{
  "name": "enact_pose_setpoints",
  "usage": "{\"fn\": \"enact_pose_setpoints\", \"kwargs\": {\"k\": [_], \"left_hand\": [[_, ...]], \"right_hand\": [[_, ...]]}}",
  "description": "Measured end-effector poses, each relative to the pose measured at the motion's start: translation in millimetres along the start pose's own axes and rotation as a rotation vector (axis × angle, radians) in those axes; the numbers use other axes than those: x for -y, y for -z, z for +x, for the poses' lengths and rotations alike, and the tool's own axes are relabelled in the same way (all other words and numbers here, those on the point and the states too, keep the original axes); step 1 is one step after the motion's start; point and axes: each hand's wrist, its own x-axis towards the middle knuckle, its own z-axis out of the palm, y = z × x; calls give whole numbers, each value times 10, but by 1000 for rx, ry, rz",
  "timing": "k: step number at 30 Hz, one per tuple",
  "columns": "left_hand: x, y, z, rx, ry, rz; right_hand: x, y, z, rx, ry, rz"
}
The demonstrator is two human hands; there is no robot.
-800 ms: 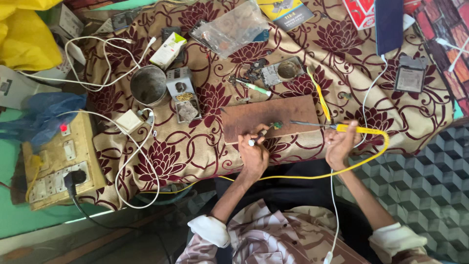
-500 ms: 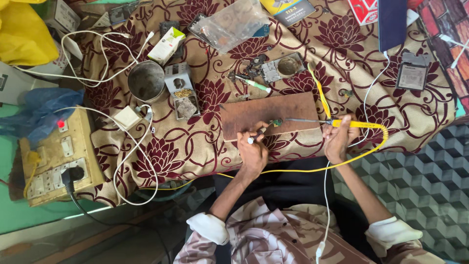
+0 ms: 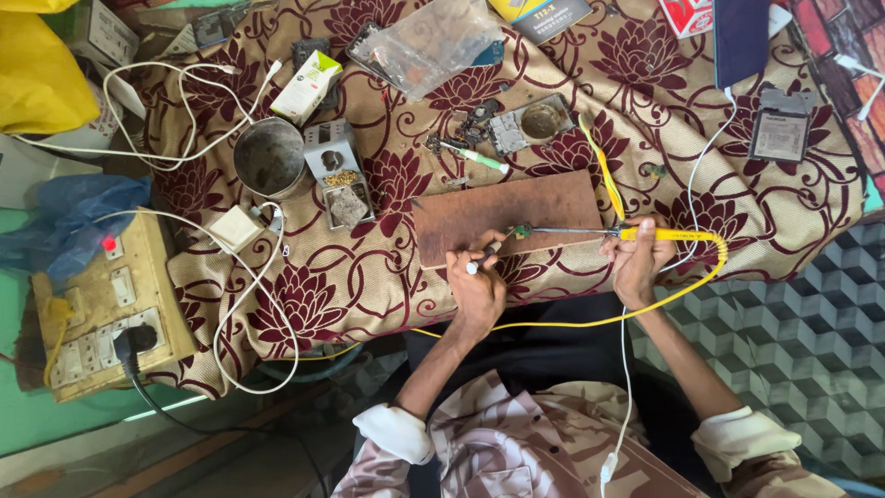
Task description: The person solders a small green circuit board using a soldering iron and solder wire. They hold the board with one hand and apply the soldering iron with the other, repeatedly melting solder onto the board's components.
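Near the middle of the cloth-covered bench [image 3: 590, 83], a wooden board [image 3: 502, 212], lying flat. On the board's near edge, the left hand [image 3: 477, 290], gripping a small pen-like tool [image 3: 484, 256]. Right of it, the right hand [image 3: 636, 267], holding a soldering iron [image 3: 590, 231] lying across the board, tip pointing left. Trailing from the iron's handle toward the near side, a cable [image 3: 682, 290]. Left of the board, a metal cup [image 3: 269, 159], with a small stand [image 3: 336, 175] just beside it on the right. At the far left, a switchboard [image 3: 111, 304] with a plug [image 3: 134, 341] in it. Beyond the board, a plastic bag [image 3: 433, 41]. At the far right, a small flat device [image 3: 781, 129].
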Motion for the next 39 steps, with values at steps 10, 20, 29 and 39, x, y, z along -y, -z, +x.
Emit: {"fn": "enact_pose_setpoints", "kwargs": {"k": [10, 20, 29, 39], "left_hand": [[29, -10, -18, 20, 29, 3], [-45, 67, 36, 66, 67, -9], [-23, 48, 27, 41, 38, 3], [24, 3, -17, 42, 68, 30]], "right_hand": [[41, -28, -7, 30, 28, -36], [30, -28, -26, -20, -7, 20], [41, -55, -21, -19, 5, -27], [10, -19, -38, -21, 38, 4]]}}
